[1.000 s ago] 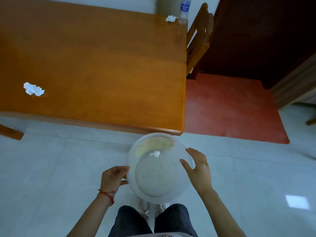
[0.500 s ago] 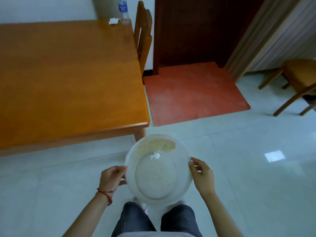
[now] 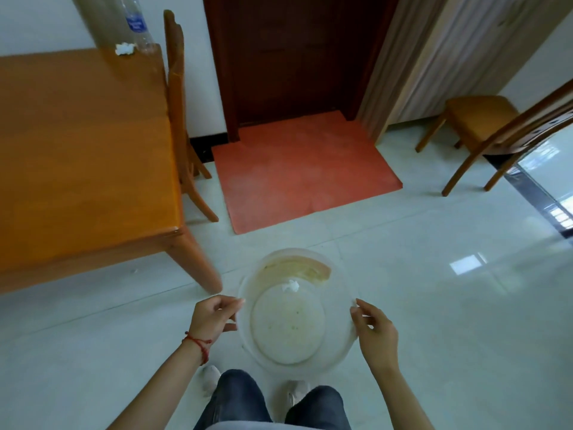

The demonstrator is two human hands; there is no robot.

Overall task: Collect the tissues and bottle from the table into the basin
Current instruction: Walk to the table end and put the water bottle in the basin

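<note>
I hold a translucent white basin [image 3: 336, 333] in front of me above the floor, my left hand [image 3: 214, 318] gripping its left rim and my right hand [image 3: 373, 328] its right rim. One crumpled tissue [image 3: 290, 286] lies inside the basin near its far side. On the far right corner of the orange wooden table [image 3: 83, 169] sits another crumpled white tissue [image 3: 124, 48], right beside a clear plastic water bottle [image 3: 136, 24] with a blue label.
A wooden chair [image 3: 178, 113] is pushed against the table's right side. A red mat [image 3: 300, 169] lies before a dark door [image 3: 291, 57]. A second wooden chair [image 3: 496, 131] stands at the right. The table's near leg [image 3: 198, 262] is just left of the basin.
My view has swung right and I have stepped around the table's corner. The left tissue on the table has left the view. My right hand has closed onto the basin's rim.
</note>
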